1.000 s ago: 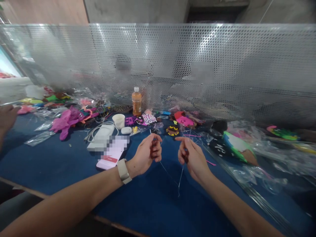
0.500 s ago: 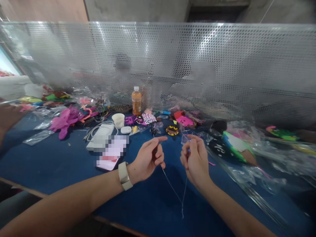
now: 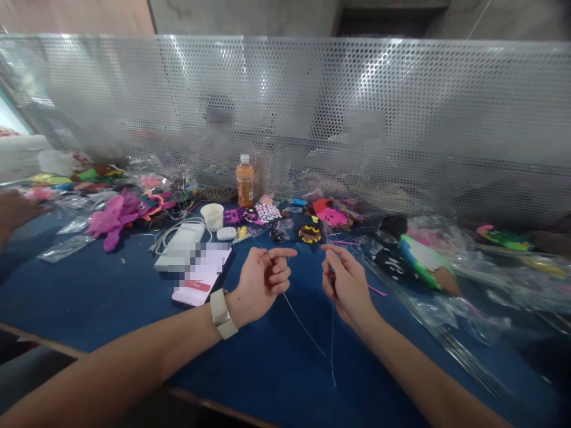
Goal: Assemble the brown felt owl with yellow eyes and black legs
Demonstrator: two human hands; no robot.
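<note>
A thin pale thread [image 3: 304, 323] hangs between my hands in a narrow V, its lower end twisted together above the blue tabletop. My left hand [image 3: 266, 279], with a light watch band at the wrist, has three fingers curled on the thread and its index finger pointing right. Across a gap, my right hand [image 3: 345, 282] pinches with thumb and index fingertip, and the thread's other side drops from beneath it. Whatever else sits in the pinch is too small to make out. Beyond the hands lies a round black and yellow piece [image 3: 309, 233].
A lit phone [image 3: 203, 279], a white charger with cable [image 3: 185, 241] and a cup [image 3: 212, 217] stand left. An orange drink bottle [image 3: 245, 181] is near the perforated metal screen [image 3: 289, 107]. Plastic bags and metal rods [image 3: 466, 356] lie right. Another person's hand [image 3: 20, 208] is far left.
My hands have moved slightly apart, the left one shifting left and turning, its index finger now straighter. The thread's lower end has shifted a little. The other person's hand has lowered.
</note>
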